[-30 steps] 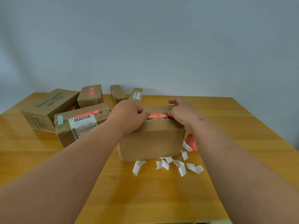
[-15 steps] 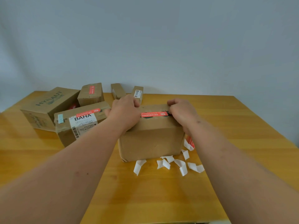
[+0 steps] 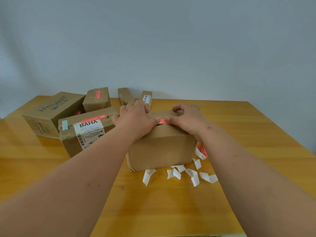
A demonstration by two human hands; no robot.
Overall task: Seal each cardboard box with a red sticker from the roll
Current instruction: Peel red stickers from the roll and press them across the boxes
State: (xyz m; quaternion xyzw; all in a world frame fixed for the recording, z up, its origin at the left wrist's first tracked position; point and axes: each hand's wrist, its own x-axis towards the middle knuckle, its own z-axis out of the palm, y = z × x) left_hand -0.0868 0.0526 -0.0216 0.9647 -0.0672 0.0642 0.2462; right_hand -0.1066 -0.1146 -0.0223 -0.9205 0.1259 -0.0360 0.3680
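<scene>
On the box (image 3: 160, 147) top, the red sticker (image 3: 162, 121), earlier exposed, is now mostly covered by flat pressing fingers of the left hand (image 3: 136, 119) and right hand (image 3: 187, 120), nearly sealing it.

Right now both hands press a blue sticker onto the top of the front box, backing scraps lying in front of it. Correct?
Not quite: the sticker is red, not blue. The head view shows it between the left hand and right hand on the top of the front box, with white backing scraps in front.

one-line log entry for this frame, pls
step: press sticker on box | left hand: pressing box top | right hand: pressing box top | backing scraps on table | BAHA box: stickered
</scene>
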